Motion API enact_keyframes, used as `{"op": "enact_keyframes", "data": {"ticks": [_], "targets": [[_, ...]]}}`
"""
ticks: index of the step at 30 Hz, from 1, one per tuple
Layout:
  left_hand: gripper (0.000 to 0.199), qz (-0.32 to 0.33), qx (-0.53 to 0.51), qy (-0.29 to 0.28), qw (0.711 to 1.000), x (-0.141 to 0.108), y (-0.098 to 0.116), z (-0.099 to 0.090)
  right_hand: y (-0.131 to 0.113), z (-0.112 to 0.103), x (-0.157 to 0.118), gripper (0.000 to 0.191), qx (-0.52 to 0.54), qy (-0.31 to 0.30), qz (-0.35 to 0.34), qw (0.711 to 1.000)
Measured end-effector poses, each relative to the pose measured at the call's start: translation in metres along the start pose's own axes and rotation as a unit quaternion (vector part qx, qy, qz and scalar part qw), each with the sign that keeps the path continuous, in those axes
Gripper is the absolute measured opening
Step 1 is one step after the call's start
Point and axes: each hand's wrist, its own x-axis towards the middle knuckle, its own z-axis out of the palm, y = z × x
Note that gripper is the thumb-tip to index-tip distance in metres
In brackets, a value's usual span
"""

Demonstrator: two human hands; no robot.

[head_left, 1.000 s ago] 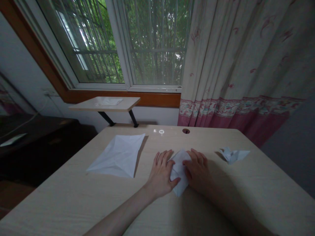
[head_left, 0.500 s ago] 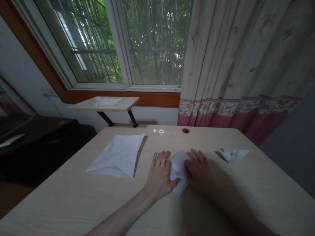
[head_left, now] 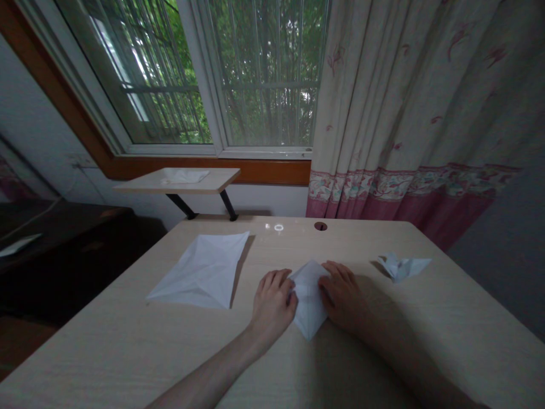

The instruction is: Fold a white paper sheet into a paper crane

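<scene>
Handling folded paper [head_left: 310,307] | middle of the table [head_left: 170,352], well in from far edge | left hand [head_left: 275,300] and right hand [head_left: 346,296] curled at opposite sides; could not tell whether grip pinched or merely pressed | even, gentle pressure seemed best for straight creases

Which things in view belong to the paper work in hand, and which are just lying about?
In hand:
- diamond-shaped white paper
- left hand and right hand, at its sides
- desk beneath

Apparently just lying about:
- creased white sheet, left
- crane-like paper figure, right
- white paper on the raised shelf
</scene>
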Motion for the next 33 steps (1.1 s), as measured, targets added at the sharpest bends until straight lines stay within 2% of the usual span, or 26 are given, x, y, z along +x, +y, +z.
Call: {"op": "enact_keyframes", "data": {"ticks": [10,16,23,33], "targets": [[0.023,0.033,0.03,0.014,0.999,-0.001,0.003,-0.003,0.0,-0.004,0.001,0.025,0.021,0.044,-0.027,0.998],[0.027,0.048,0.063,0.012,0.997,-0.001,0.005,-0.004,0.001,-0.001,0.001,0.022,-0.002,0.059,-0.014,0.998],[0.018,0.066,0.1,0.008,0.993,0.002,0.007,-0.01,0.0,-0.002,0.002,0.005,-0.034,0.032,-0.039,0.998],[0.024,0.059,0.066,0.0,0.996,0.0,0.005,-0.002,-0.001,0.002,0.0,0.01,-0.034,-0.013,-0.005,0.999]]}}
